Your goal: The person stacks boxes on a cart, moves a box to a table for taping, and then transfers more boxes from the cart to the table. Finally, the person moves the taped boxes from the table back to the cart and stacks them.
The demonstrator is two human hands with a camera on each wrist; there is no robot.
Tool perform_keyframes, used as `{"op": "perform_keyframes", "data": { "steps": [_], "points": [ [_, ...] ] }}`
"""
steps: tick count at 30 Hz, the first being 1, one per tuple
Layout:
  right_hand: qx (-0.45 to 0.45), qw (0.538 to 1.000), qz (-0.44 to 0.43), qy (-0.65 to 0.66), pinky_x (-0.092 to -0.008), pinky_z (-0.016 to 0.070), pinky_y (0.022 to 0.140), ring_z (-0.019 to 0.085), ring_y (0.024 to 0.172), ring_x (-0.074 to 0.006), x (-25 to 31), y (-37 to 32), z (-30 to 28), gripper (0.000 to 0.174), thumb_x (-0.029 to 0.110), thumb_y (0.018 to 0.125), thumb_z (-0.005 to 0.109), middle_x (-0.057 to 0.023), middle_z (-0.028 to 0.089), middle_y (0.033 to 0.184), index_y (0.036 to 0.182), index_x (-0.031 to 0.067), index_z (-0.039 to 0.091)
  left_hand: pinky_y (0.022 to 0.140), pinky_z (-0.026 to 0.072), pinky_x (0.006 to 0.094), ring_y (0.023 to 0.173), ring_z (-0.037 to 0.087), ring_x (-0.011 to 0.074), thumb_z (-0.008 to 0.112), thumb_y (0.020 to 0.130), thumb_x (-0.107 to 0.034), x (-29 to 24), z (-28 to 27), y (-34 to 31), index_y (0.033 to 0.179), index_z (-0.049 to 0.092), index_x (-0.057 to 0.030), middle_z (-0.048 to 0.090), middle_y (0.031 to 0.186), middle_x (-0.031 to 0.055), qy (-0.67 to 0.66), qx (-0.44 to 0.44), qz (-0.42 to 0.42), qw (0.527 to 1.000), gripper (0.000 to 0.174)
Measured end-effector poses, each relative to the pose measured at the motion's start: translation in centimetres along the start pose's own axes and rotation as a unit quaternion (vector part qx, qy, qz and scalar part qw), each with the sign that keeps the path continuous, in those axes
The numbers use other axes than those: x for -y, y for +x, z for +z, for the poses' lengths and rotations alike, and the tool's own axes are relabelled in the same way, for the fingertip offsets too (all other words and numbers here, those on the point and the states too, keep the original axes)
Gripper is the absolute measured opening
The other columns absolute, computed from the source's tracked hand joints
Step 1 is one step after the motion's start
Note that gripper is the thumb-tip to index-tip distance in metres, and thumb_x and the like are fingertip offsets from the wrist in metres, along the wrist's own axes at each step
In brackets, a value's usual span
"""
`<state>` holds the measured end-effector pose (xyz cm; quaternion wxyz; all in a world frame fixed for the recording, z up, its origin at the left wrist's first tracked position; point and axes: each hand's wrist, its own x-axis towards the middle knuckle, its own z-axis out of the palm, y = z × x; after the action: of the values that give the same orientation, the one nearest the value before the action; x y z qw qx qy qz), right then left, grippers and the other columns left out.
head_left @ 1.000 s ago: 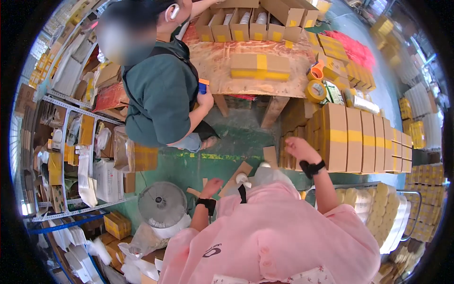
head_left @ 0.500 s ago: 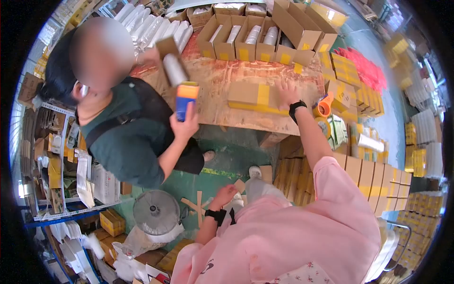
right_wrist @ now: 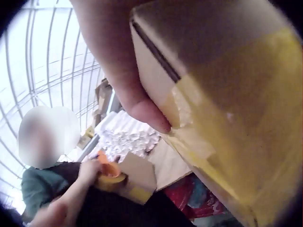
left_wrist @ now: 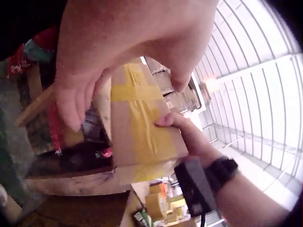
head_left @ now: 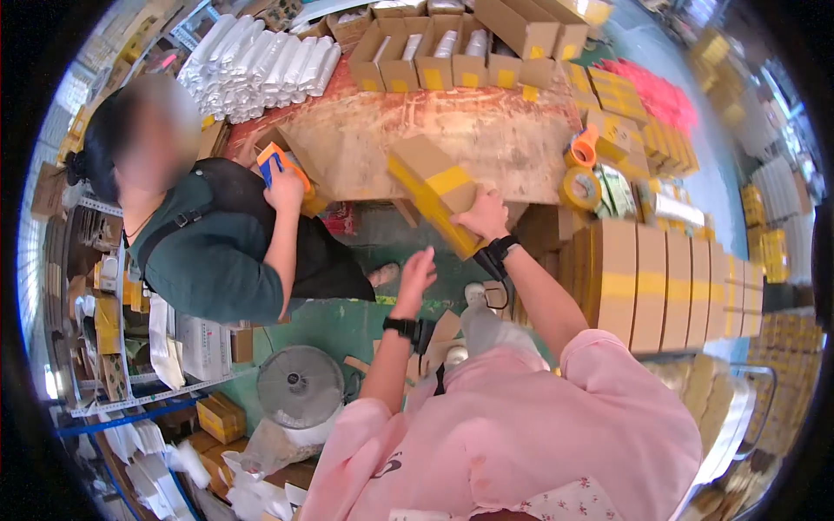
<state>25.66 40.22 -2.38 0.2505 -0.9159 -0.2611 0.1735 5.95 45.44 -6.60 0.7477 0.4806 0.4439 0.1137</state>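
Over the near edge of the tabletop (head_left: 512, 148) we hold a sealed carton (head_left: 432, 193), banded with yellow tape and tilted so that its upper end lies above the wood while its lower end hangs out over the green floor (head_left: 347, 317); we cannot tell whether it touches the tabletop. Our right hand (head_left: 485, 217) grips that lower end, with its fingers (left_wrist: 165, 120) curled onto one side and the thumb pressed along a taped edge. Our left hand (head_left: 417, 269) hangs just below the carton and apart from it, its fingers loose and spread, holding nothing. Across from us to the left, another person (head_left: 226, 252) in a dark green top holds an orange and blue tape dispenser (head_left: 276, 165) against a small box. Rolls of tape (head_left: 580, 187) sit at the right corner of the tabletop, open boxes (head_left: 434, 56) line its far edge, and white rolls (head_left: 261, 65) are heaped at its far left. A stack of cartons (head_left: 660, 269) stands to our right, and a fan (head_left: 301, 386) sits on the floor to our left.
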Motion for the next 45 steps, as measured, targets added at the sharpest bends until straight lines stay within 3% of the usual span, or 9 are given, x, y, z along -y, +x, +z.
{"op": "perform_keyframes", "data": {
  "steps": [5, 9, 17, 20, 25, 32, 36, 42, 45],
  "points": [
    [-0.126, 0.976, -0.172, -0.040, -0.0407, 0.0370, 0.080, 0.044, 0.096, -0.0321, 3.1, -18.2, -2.6, 0.088, 0.034, 0.046, 0.071, -0.0167, 0.045, 0.098, 0.122, 0.0033, 0.039, 0.089, 0.0401, 0.0345, 0.104, 0.049, 0.0208, 0.053, 0.082, -0.039, -0.4, 1.7, -6.0, 0.122, 0.041, -0.0054, 0.051, 0.114, 0.0078, -0.128, 0.043, 0.099, 0.986, 0.053],
    [-0.147, 0.956, -0.247, -0.065, -0.0423, 0.0359, 0.086, 0.041, 0.104, -0.0339, 3.3, -28.3, -6.3, 0.086, 0.031, 0.057, 0.070, -0.0191, 0.043, 0.108, 0.129, 0.0032, 0.032, 0.090, 0.0404, 0.0365, 0.105, 0.050, 0.0233, 0.047, 0.083, -0.032, -0.1, 1.6, -13.0, 0.121, 0.042, -0.0031, 0.050, 0.118, 0.0102, -0.318, 0.200, -0.006, 0.927, 0.048],
    [-0.098, 0.964, -0.090, 0.232, -0.0377, 0.0304, 0.098, 0.037, 0.117, -0.0324, -4.9, -37.8, -13.4, 0.089, 0.032, 0.063, 0.072, -0.0216, 0.035, 0.127, 0.133, 0.0034, 0.025, 0.090, 0.0401, 0.0365, 0.105, 0.049, 0.0237, 0.049, 0.081, -0.033, 0.8, 7.5, -18.3, 0.121, 0.041, -0.0017, 0.050, 0.117, 0.0120, -0.174, 0.394, 0.013, 0.902, 0.052],
    [-0.161, 0.908, -0.036, 0.386, -0.0356, 0.0305, 0.097, 0.039, 0.116, -0.0265, -8.1, -40.6, -14.4, 0.084, 0.025, 0.065, 0.071, -0.0173, 0.040, 0.125, 0.132, 0.0019, 0.027, 0.091, 0.0388, 0.0350, 0.109, 0.046, 0.0226, 0.052, 0.080, -0.032, 0.2, 12.5, -20.6, 0.125, 0.036, -0.0020, 0.046, 0.120, 0.0115, -0.066, 0.453, 0.026, 0.889, 0.056],
    [-0.287, 0.656, 0.064, 0.696, -0.0312, 0.0369, 0.091, 0.048, 0.106, -0.0187, -17.5, -45.0, -16.9, 0.062, 0.005, 0.063, 0.063, -0.0077, 0.050, 0.115, 0.122, 0.0022, 0.042, 0.102, 0.0235, 0.0349, 0.127, 0.023, 0.0259, 0.063, 0.076, -0.027, 1.9, 22.1, -24.7, 0.134, 0.019, -0.0002, 0.024, 0.136, 0.0180, 0.085, 0.558, 0.075, 0.822, 0.077],
    [-0.427, 0.616, 0.141, 0.647, -0.0379, 0.0409, 0.089, 0.051, 0.104, -0.0210, -35.5, -49.6, -26.7, 0.052, 0.021, 0.074, 0.057, -0.0086, 0.052, 0.113, 0.120, 0.0031, 0.042, 0.103, 0.0202, 0.0366, 0.127, 0.024, 0.0295, 0.064, 0.076, -0.027, 6.9, 29.7, -18.5, 0.133, 0.019, 0.0025, 0.025, 0.135, 0.0210, 0.270, 0.393, 0.333, 0.814, 0.078],
    [-0.406, 0.635, 0.148, 0.641, -0.0399, 0.0398, 0.088, 0.051, 0.101, -0.0225, -48.9, -47.2, -34.9, 0.047, 0.023, 0.076, 0.057, -0.0087, 0.053, 0.111, 0.116, 0.0019, 0.045, 0.097, 0.0294, 0.0372, 0.120, 0.032, 0.0283, 0.064, 0.077, -0.023, 8.4, 31.9, -13.9, 0.130, 0.023, 0.0042, 0.027, 0.133, 0.0193, 0.271, 0.211, 0.243, 0.907, 0.073],
    [-0.351, 0.650, 0.221, 0.637, -0.0426, 0.0398, 0.086, 0.051, 0.099, -0.0216, -69.8, -37.0, -40.2, 0.041, 0.025, 0.075, 0.060, -0.0067, 0.054, 0.107, 0.110, 0.0060, 0.050, 0.090, 0.0348, 0.0307, 0.108, 0.043, 0.0212, 0.058, 0.082, -0.019, 8.8, 35.7, -10.6, 0.127, 0.028, 0.0028, 0.044, 0.120, 0.0137, 0.227, 0.225, 0.127, 0.939, 0.059],
    [-0.299, 0.665, 0.237, 0.642, -0.0436, 0.0393, 0.086, 0.050, 0.100, -0.0217, -72.1, -32.7, -40.9, 0.045, 0.026, 0.072, 0.062, -0.0067, 0.054, 0.107, 0.111, 0.0073, 0.050, 0.091, 0.0344, 0.0303, 0.108, 0.043, 0.0208, 0.056, 0.083, -0.017, 7.5, 37.6, -11.3, 0.125, 0.030, 0.0025, 0.044, 0.120, 0.0130, 0.242, 0.189, 0.096, 0.947, 0.053]
  ]
}}
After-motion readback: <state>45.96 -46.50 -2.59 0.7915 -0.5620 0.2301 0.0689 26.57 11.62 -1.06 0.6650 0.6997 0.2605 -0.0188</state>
